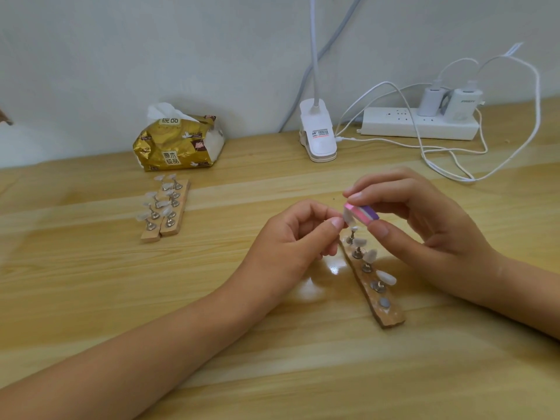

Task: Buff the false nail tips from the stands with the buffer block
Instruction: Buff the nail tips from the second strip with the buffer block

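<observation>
My right hand (424, 219) pinches a small pink, white and purple buffer block (362, 215) between thumb and fingers. My left hand (297, 237) pinches a pale false nail tip (348, 219) against the block's end. Both hover over a wooden stand (389, 310) that lies at an angle on the table. Metal pegs on it carry several nail tips (386, 277), and the nearest peg spot is bare. Two more wooden stands (169, 227) with several nail tips lie side by side at the left.
A gold tissue pack (178, 144) sits behind the left stands. A white clip lamp base (318, 134) stands at the back centre. At the back right lie a power strip (418, 124) with chargers and looping white cables (454, 165). The wooden table (272, 374) meets a white wall.
</observation>
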A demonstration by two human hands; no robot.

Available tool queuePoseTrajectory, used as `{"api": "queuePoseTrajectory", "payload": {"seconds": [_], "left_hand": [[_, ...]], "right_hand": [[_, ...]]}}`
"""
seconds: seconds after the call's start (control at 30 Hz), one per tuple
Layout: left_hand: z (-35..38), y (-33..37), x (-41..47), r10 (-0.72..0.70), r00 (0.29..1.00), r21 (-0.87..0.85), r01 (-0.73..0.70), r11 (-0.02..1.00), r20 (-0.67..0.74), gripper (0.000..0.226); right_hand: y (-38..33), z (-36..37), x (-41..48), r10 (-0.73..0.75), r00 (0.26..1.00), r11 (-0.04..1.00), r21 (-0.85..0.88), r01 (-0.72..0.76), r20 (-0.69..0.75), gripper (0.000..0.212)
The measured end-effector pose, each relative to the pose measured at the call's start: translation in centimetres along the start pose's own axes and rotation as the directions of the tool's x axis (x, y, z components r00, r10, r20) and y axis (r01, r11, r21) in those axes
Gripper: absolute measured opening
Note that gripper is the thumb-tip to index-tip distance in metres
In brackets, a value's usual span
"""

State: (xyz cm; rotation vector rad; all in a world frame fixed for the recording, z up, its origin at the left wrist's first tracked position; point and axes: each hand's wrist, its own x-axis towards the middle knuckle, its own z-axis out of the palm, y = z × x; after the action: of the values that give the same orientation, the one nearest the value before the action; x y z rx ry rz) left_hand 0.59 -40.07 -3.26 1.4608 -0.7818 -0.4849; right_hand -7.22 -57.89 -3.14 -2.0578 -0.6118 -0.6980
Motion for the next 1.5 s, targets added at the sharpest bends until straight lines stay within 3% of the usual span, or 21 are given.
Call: {"api": "queuePoseTrajectory", "payload": {"seconds": [0.2, 0.33, 0.43, 0.77, 0.87, 1.5], "left_hand": [[0.08, -0.1, -0.02, 0.001, 1.0, 0.006, -0.001, 1.0, 0.006, 0.01], [0.16, -0.13, -0.11, -0.018, 1.0, 0.006, 0.018, 1.0, -0.004, 0.01], [0.21, -0.19, -0.15, -0.03, 0.999, -0.013, 0.03, 0.999, -0.013, 0.008], [0.32, -0.05, -0.17, -0.036, 0.999, -0.02, 0.035, 0.999, -0.018, 0.007], [0.32, -0.11, -0.19, -0.032, 0.999, -0.017, 0.031, 0.999, -0.019, 0.007], [0.27, -0.27, -0.14, -0.034, 0.999, -0.005, 0.034, 0.999, -0.017, 0.007]], "right_hand": [[0.36, 0.0, -0.07, 0.138, 0.99, 0.987, 0.084, -0.137, -0.012, 0.023], [0.23, 0.13, -0.16, 0.118, 0.992, 0.989, 0.089, -0.115, -0.033, 0.023], [0.31, 0.25, -0.1, 0.193, 0.981, 0.974, 0.124, -0.189, -0.021, 0.024], [0.3, 0.25, -0.09, 0.131, 0.991, 0.988, 0.091, -0.127, -0.033, 0.023], [0.33, 0.21, -0.04, 0.189, 0.981, 0.977, 0.111, -0.184, -0.034, 0.023], [0.09, 0.27, -0.06, 0.202, 0.977, 0.971, 0.142, -0.19, -0.069, 0.024]]}}
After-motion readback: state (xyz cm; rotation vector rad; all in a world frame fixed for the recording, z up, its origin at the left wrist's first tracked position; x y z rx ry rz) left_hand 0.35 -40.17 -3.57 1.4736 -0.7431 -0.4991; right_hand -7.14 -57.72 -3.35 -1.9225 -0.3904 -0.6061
